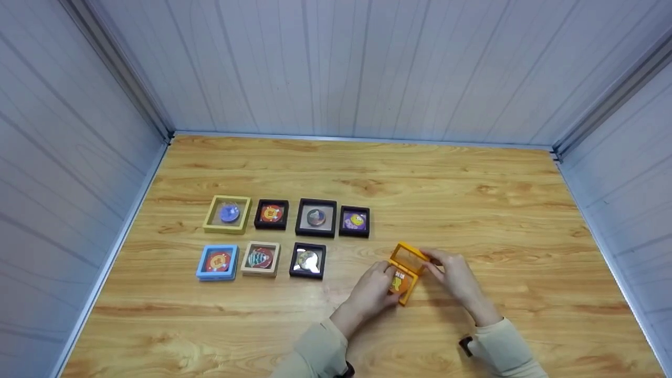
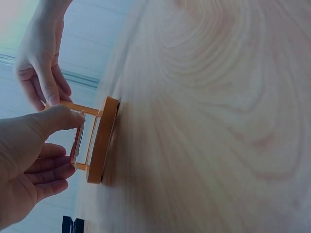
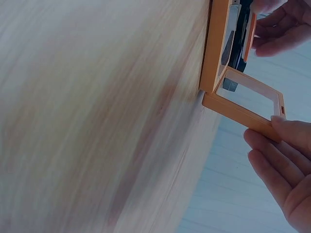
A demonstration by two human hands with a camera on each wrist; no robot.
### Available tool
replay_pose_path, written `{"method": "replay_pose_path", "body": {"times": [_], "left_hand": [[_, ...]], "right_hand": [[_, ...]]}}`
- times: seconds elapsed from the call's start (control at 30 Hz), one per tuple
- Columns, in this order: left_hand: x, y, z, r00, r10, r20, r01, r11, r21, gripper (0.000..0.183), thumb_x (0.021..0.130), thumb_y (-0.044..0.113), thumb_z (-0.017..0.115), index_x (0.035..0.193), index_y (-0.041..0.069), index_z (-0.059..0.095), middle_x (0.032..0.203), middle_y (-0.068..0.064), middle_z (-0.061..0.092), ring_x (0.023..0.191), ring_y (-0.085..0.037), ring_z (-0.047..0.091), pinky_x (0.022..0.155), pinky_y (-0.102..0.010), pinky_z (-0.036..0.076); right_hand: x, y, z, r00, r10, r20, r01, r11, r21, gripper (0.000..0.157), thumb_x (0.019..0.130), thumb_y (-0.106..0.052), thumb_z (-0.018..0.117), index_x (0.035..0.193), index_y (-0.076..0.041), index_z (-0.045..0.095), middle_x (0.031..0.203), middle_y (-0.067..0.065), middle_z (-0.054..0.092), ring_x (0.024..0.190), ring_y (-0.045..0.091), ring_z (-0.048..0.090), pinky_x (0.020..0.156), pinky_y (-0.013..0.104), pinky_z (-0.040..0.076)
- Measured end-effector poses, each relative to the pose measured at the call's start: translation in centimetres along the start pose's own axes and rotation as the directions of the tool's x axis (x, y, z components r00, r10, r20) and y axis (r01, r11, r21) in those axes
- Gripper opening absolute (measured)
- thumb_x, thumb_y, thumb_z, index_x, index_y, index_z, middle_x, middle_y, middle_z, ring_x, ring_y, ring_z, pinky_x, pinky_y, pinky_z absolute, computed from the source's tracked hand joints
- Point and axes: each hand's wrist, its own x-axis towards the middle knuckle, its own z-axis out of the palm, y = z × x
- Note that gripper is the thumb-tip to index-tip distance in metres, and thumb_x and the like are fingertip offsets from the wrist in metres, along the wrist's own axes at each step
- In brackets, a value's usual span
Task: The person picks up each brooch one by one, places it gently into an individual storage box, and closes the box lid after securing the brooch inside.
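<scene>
An orange square display case [image 1: 403, 301] stands open on the table, its clear-windowed lid [image 3: 238, 111] raised on the hinge side. My left hand [image 1: 371, 290] pinches a round orange badge [image 1: 400, 283] by its edges, thumb on one side and fingers on the other. In the left wrist view the badge [image 2: 77, 138] appears edge-on, just above the case's base [image 2: 102, 141]. My right hand [image 1: 455, 272] holds the far edge of the lid between thumb and fingers, as the right wrist view also shows.
To the left, several framed badge cases lie in two rows, among them a yellow case [image 1: 226, 229], a blue case [image 1: 217, 277], a beige case [image 1: 260, 272] and a purple-badge black case [image 1: 354, 234]. Pale panel walls [image 1: 336, 68] enclose the wooden table [image 1: 462, 194].
</scene>
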Motion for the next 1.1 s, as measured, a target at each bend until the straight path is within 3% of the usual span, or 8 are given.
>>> {"method": "replay_pose_path", "body": {"times": [0.23,0.77,1.1], "left_hand": [[0.35,0.08,0.64,0.997,0.048,-0.063,-0.042,0.995,0.094,0.045,0.073,0.030,0.069,0.104,0.000,0.058,0.098,-0.007,0.057,0.090,-0.018,0.052,0.081,-0.026,0.042],[0.72,0.19,0.90,1.000,0.005,0.025,-0.008,0.992,0.123,0.048,0.074,0.034,0.067,0.107,0.000,0.058,0.100,-0.007,0.055,0.089,-0.018,0.050,0.083,-0.027,0.041],[0.33,-0.17,0.74,0.999,0.018,-0.038,-0.013,0.993,0.119,0.048,0.071,0.034,0.069,0.105,0.002,0.057,0.100,-0.007,0.054,0.090,-0.019,0.052,0.081,-0.029,0.042]], "right_hand": [[-0.02,-0.01,-0.02,1.000,-0.005,-0.002,0.005,1.000,-0.007,0.026,0.076,0.000,0.066,0.102,-0.001,0.065,0.095,0.011,0.065,0.078,0.019,0.063,0.066,0.032,0.051],[-0.13,0.04,0.07,1.000,0.022,0.012,-0.022,1.000,0.008,0.026,0.077,0.000,0.065,0.102,-0.001,0.064,0.095,0.011,0.065,0.080,0.019,0.062,0.069,0.032,0.050],[-0.19,0.02,0.13,1.000,0.008,-0.005,-0.008,1.000,0.003,0.025,0.076,0.000,0.065,0.102,0.001,0.064,0.094,0.012,0.065,0.080,0.020,0.063,0.069,0.034,0.050]]}}
